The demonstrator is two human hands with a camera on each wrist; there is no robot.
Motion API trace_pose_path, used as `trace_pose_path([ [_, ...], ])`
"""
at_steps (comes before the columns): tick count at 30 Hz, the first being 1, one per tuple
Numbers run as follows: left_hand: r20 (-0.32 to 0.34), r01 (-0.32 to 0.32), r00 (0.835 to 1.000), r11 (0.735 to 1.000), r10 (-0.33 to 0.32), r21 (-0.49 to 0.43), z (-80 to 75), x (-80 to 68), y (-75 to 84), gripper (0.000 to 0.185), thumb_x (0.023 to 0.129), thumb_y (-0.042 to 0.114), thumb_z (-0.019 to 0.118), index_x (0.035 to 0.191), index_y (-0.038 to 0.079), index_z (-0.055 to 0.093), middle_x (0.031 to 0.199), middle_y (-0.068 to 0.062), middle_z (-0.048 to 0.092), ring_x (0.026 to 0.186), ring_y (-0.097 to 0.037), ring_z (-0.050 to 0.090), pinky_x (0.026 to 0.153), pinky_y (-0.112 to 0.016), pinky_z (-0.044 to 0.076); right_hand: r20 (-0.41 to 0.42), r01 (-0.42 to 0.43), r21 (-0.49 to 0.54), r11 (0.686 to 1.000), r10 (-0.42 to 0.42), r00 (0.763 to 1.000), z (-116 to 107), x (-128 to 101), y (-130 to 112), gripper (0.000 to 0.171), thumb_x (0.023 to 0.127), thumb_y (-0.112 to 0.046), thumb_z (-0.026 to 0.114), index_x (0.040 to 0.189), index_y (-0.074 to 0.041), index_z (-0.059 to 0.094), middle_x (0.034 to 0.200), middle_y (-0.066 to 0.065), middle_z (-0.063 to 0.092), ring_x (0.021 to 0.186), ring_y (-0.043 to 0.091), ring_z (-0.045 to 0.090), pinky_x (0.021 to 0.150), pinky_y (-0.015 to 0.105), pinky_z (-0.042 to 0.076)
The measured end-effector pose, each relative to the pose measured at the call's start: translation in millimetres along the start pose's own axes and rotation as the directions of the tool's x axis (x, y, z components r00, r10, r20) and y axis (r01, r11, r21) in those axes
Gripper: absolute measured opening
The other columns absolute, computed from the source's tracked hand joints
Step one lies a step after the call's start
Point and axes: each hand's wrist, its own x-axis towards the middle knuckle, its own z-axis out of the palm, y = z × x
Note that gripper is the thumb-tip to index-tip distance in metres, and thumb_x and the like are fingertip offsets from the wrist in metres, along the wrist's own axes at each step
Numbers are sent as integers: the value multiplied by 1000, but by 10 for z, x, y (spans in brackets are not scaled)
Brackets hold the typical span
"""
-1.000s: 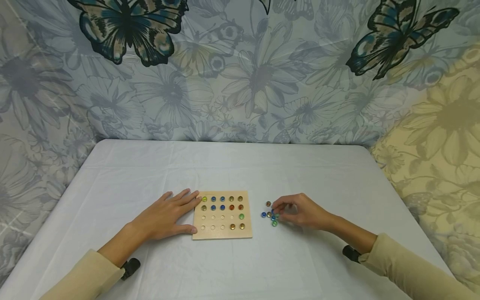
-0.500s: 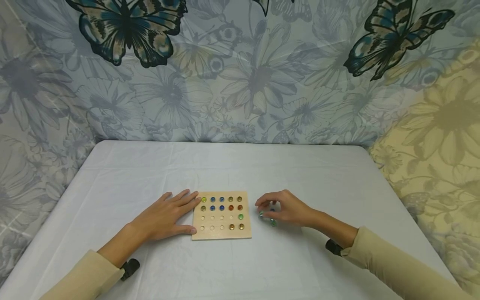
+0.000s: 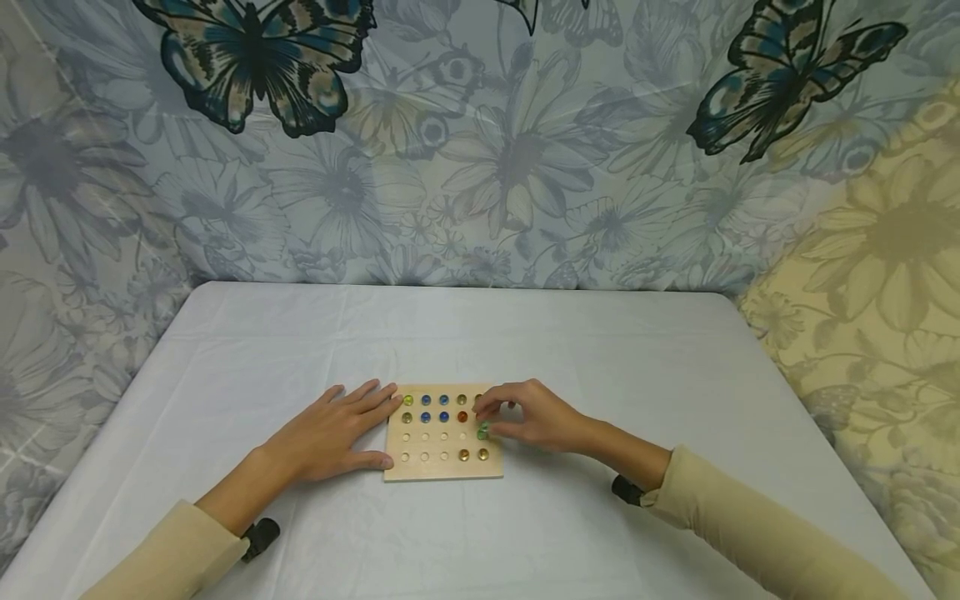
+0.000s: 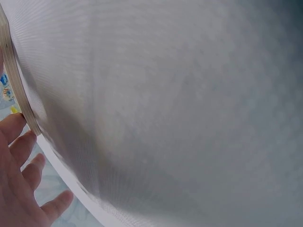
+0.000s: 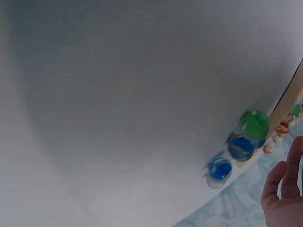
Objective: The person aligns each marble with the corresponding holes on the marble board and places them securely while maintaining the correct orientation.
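Observation:
A square wooden board [image 3: 435, 469] with rows of round hollows lies on the white tabletop, several coloured marbles seated in it. My left hand [image 3: 330, 433] rests along its left side, fingers spread, thumb at the lower left edge. Over the board's right side, my right hand [image 3: 536, 419] pinches a green marble [image 3: 483, 427] beside the third row; the fingers partly cover the right column. The board's edge [image 4: 18, 80] shows beside the left fingers in the left wrist view. In the right wrist view, loose green [image 5: 256, 124] and blue [image 5: 219, 168] marbles sit near the right hand [image 5: 284, 201].
White cloth [image 3: 300, 342] covers the table. Patterned fabric [image 3: 480, 183] with butterflies and flowers hangs behind and at the sides. In the head view, the right hand and wrist hide the loose marbles to the board's right.
My right hand has moved left from the loose marbles to above the board's right side, carrying a marble. My left hand has stayed in place on the board.

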Motion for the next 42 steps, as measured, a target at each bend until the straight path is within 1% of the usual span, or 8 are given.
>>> trace_pose_path([
  [7, 3, 3, 1000, 1000, -3, -7, -3, 0, 2, 86, 92, 71, 48, 156, 16, 36, 161, -4, 32, 148, -32, 27, 112, -64, 26, 18, 7, 17, 1000, -7, 1000, 100, 125, -59, 26, 87, 0, 74, 113, -4, 71, 107, 2, 74, 95, 7, 66, 81, 32, 55],
  [10, 5, 4, 1000, 1000, -4, -8, -5, 0, 5, 85, 92, 71, 48, 156, 16, 36, 161, -5, 32, 148, -32, 27, 112, -64, 26, 25, -6, -5, 1000, 6, 1000, 142, 153, -60, 25, 88, -1, 74, 113, -5, 71, 107, 2, 74, 95, 7, 65, 83, 28, 54],
  [14, 3, 4, 1000, 1000, -4, -6, -4, -1, 8, 85, 92, 71, 48, 156, 16, 36, 161, -5, 31, 148, -32, 27, 111, -64, 27, 35, -14, -61, 998, 16, 999, 187, 179, -52, 23, 88, -3, 74, 111, -6, 72, 106, 0, 73, 95, 9, 64, 84, 25, 53],
  [20, -2, -2, 1000, 1000, 2, -3, 1, -1, 5, 85, 92, 71, 48, 156, 16, 36, 161, -5, 32, 148, -32, 27, 111, -64, 27, 32, -13, -92, 996, 16, 999, 211, 207, -44, 21, 89, -4, 73, 109, -8, 73, 103, -2, 73, 91, 12, 63, 80, 25, 53],
  [29, -2, -5, 1000, 1000, 5, -4, 12, 4, -9, 86, 92, 71, 48, 156, 16, 35, 161, -5, 31, 148, -32, 27, 111, -64, 27, 52, -33, -89, 996, 38, 998, 226, 237, -43, 20, 90, -5, 72, 110, -9, 73, 103, -3, 72, 94, 10, 63, 83, 25, 53],
  [32, -7, -8, 1000, 1000, 8, -6, 23, 6, -18, 86, 92, 72, 46, 156, 16, 35, 161, -5, 31, 148, -32, 27, 111, -64, 27, 45, -21, -94, 995, 26, 999, 202, 234, -53, 21, 90, -5, 72, 110, -8, 72, 103, -3, 73, 94, 10, 64, 83, 26, 54],
  [36, -10, -9, 1000, 1000, 8, -6, 26, 4, -25, 86, 92, 71, 47, 156, 16, 36, 161, -5, 32, 148, -32, 28, 111, -64, 28, 8, -7, -84, 996, 8, 1000, 123, 204, -65, 22, 89, -5, 74, 111, -7, 72, 102, -2, 73, 94, 10, 66, 86, 30, 53],
  [42, -7, -12, 1000, 1000, 12, 1, 21, 6, -29, 86, 92, 71, 48, 156, 15, 36, 161, -5, 31, 148, -32, 28, 111, -63, 28, -57, -32, -94, 995, 26, 998, -31, 64, 28, 25, 88, -3, 75, 113, -6, 72, 102, -2, 74, 94, 10, 65, 87, 36, 54],
])
